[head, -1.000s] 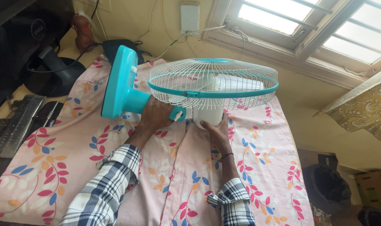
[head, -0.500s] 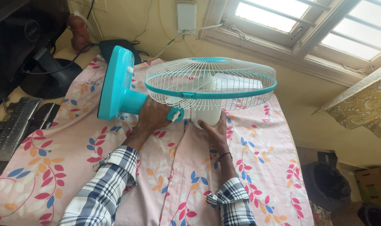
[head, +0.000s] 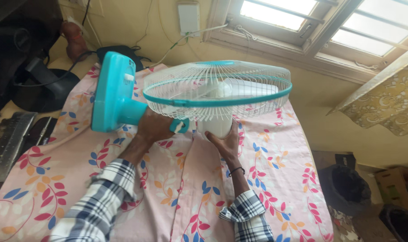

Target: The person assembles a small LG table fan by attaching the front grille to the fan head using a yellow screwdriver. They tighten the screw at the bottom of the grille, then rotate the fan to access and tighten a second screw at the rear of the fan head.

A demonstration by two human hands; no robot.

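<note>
Partly hidden: fan motor housing (head: 218, 127).

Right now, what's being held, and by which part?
A teal and white table fan, lifted above the floral cloth. Left hand grips its teal neck; right hand cups the white motor housing from below.
</note>
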